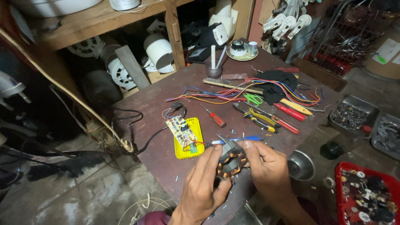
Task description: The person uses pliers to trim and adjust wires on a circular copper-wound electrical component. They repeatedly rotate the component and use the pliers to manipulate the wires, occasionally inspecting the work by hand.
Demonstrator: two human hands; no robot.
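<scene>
My left hand [202, 183] and my right hand [266, 164] both grip a small motor stator [231, 160] with copper windings, held just above the near edge of a dark wooden table [158, 154]. A blue-handled tool [241, 138] lies on the table right behind the stator. To the left of my hands sits a yellow plastic case [196, 129] with a green circuit board [180, 130] lying across it.
Screwdrivers [287, 111], pliers [260, 121], green scissors [253, 99] and a tangle of coloured wires [233, 93] cover the table's far half. A metal bowl [301, 164], metal trays of parts [352, 114] and a red tray [366, 196] stand at the right. Shelves with fan parts rise behind.
</scene>
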